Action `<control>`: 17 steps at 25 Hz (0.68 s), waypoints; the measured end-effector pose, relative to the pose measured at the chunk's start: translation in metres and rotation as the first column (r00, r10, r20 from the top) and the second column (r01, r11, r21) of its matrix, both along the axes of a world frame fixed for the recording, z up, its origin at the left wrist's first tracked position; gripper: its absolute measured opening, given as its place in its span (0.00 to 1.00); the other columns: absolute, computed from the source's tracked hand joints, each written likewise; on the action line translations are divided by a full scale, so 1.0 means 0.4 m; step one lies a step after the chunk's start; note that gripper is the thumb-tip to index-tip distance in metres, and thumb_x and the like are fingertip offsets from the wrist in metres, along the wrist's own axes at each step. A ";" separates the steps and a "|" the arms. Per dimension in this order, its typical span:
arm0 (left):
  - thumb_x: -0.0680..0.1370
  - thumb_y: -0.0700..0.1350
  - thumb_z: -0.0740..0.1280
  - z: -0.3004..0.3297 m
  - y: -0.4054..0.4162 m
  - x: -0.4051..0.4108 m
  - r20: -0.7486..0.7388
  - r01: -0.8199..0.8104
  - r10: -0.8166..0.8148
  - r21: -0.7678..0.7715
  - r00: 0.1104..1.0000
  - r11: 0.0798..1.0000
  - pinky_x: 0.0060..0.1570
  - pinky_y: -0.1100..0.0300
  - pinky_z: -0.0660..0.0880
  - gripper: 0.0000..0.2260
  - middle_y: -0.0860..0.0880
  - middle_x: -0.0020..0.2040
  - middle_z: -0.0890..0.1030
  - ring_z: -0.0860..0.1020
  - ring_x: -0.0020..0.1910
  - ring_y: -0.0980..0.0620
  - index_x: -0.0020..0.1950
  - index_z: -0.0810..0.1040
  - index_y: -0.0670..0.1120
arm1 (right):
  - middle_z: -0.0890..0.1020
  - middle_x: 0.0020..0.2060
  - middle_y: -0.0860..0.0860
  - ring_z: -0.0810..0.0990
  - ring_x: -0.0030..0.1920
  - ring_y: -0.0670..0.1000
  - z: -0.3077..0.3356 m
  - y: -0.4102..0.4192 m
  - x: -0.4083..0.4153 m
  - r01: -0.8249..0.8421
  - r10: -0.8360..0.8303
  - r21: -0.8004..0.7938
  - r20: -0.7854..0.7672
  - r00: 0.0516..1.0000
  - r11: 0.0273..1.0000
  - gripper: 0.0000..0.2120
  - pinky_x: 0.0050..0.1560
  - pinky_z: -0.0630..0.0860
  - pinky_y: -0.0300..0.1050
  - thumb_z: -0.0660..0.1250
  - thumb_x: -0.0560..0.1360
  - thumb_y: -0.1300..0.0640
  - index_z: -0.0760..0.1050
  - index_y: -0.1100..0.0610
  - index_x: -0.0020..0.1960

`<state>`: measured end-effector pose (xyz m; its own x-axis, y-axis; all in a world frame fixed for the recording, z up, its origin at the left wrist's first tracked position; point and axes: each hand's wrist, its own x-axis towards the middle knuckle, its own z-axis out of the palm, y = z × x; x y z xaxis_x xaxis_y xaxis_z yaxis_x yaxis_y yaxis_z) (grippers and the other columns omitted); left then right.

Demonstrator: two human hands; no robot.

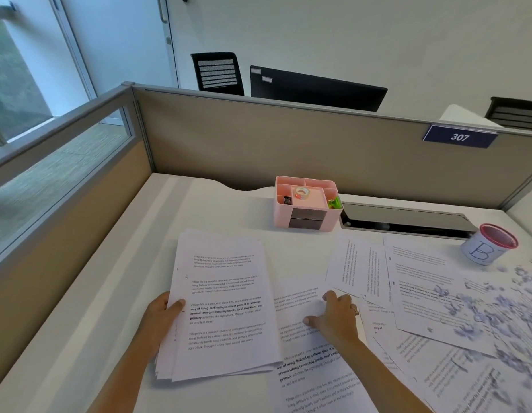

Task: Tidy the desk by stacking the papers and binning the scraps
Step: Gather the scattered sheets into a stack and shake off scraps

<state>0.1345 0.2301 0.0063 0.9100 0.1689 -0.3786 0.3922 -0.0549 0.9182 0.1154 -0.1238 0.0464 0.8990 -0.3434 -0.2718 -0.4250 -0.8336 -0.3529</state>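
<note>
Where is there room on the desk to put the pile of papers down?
Bare desk lies left of the stack in the left hand, along the side partition, and behind it up to the pink organizer. The right half is crowded: loose sheets under the right hand, scraps and the cup.

Bright even daylight from window (17,70) at left, soft faint shadows on desk (217,204), wide-angle bowing at edges, paper scraps (497,302) blurred at right.

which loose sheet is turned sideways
The small sheet just below the pink organizer: its text lines run up the desk, unlike the other sheets.
</note>
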 end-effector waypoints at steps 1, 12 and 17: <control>0.80 0.42 0.64 0.002 0.005 0.002 -0.006 0.004 -0.004 -0.003 1.000 1.000 0.50 0.42 0.79 0.07 0.46 0.50 0.85 0.83 0.47 0.42 0.56 0.79 0.46 | 0.68 0.61 0.59 0.68 0.62 0.59 0.000 0.002 0.002 0.012 -0.013 0.022 0.009 1.000 1.000 0.36 0.57 0.72 0.47 0.76 0.65 0.44 0.66 0.57 0.65; 0.80 0.41 0.64 0.014 0.012 -0.007 -0.010 -0.006 0.005 -0.054 1.000 0.999 0.53 0.39 0.78 0.07 0.43 0.51 0.84 0.83 0.49 0.40 0.57 0.78 0.43 | 0.76 0.57 0.54 0.73 0.61 0.59 0.006 -0.010 0.020 0.095 -0.096 -0.021 -0.090 0.991 0.995 0.41 0.56 0.72 0.51 0.78 0.59 0.38 0.66 0.58 0.61; 0.80 0.41 0.64 0.014 0.012 -0.006 -0.008 -0.005 0.004 -0.057 1.000 0.998 0.54 0.39 0.77 0.08 0.43 0.52 0.84 0.82 0.49 0.40 0.57 0.78 0.43 | 0.76 0.46 0.54 0.77 0.45 0.54 0.031 -0.058 0.038 0.053 -0.041 0.249 -0.054 0.998 0.967 0.29 0.43 0.75 0.45 0.78 0.66 0.58 0.67 0.61 0.60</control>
<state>0.1320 0.2348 0.0118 0.9062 0.1511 -0.3948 0.3995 -0.0007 0.9167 0.1305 -0.1469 0.0590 0.8674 -0.3006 -0.3965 -0.4830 -0.7002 -0.5258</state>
